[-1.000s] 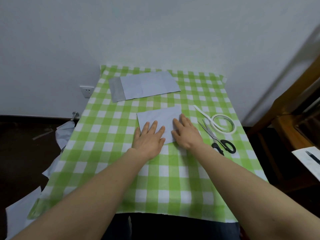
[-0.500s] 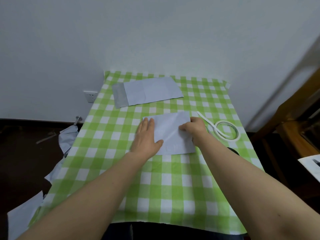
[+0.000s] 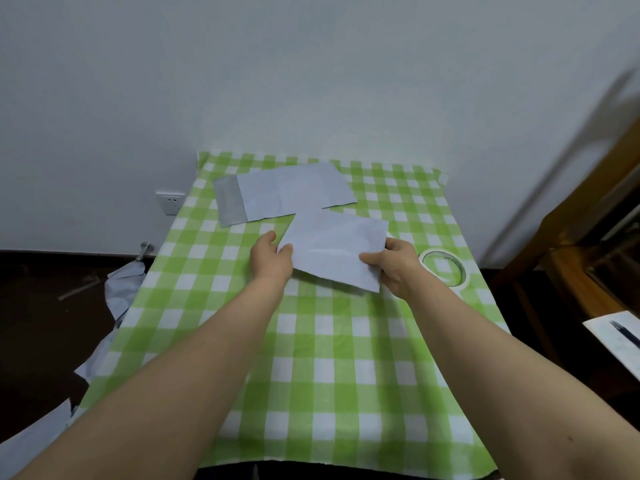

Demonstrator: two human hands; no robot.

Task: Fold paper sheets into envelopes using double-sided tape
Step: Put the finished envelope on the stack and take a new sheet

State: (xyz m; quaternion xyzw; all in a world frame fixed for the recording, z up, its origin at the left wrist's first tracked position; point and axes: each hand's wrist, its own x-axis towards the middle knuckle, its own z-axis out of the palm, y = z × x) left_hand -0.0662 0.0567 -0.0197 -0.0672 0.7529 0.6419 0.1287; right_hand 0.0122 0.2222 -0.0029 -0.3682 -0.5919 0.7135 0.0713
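Fingers of my left hand and right hand now pinch both ends of the folded paper, raised tilted off the tabletop where I pressed it flat a second ago, so I judge it is sealed and headed for the finished envelope behind.

1. The tape roll at 3 o'clock is partly hidden behind the right hand.
2. The sheet with a pen at 4 o'clock is cut off by the frame edge.
3. The fingers of the left hand are unseen under the held sheet.
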